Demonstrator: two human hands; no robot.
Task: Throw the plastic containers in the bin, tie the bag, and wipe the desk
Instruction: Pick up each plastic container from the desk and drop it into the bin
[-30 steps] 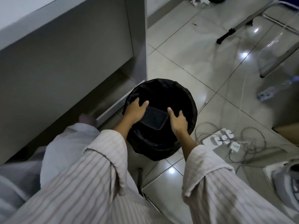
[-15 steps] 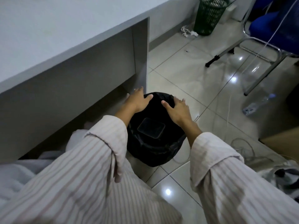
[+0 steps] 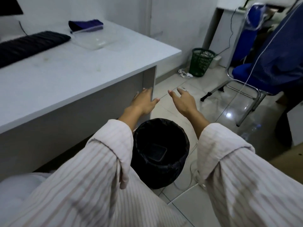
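Round bin on the tiled floor beside the desk's end panel, lined with a glossy black bag whose rim is folded over the bin edge. Inside it, one clear rectangular plastic container with rounded corners, lying flat near the bottom; nothing else can be made out in the dark interior. Second clear plastic container sits on the white desk, far side, shallow tray shape, slightly blurred, next to a black ribbed keyboard and a dark purple folded cloth. Desk top smooth and matte with a few faint smudges. Left hand raised above the bin in front of the grey end panel, fingers straight and spread, holding nothing. Right hand raised beside it, apart from it, fingers loosely extended, also holding nothing. Both arms in pale striped sleeves. Green mesh wastebasket stands by the back wall, contents unclear. Blue padded chair with chrome tube frame at right. White cable on the floor beside the bin.
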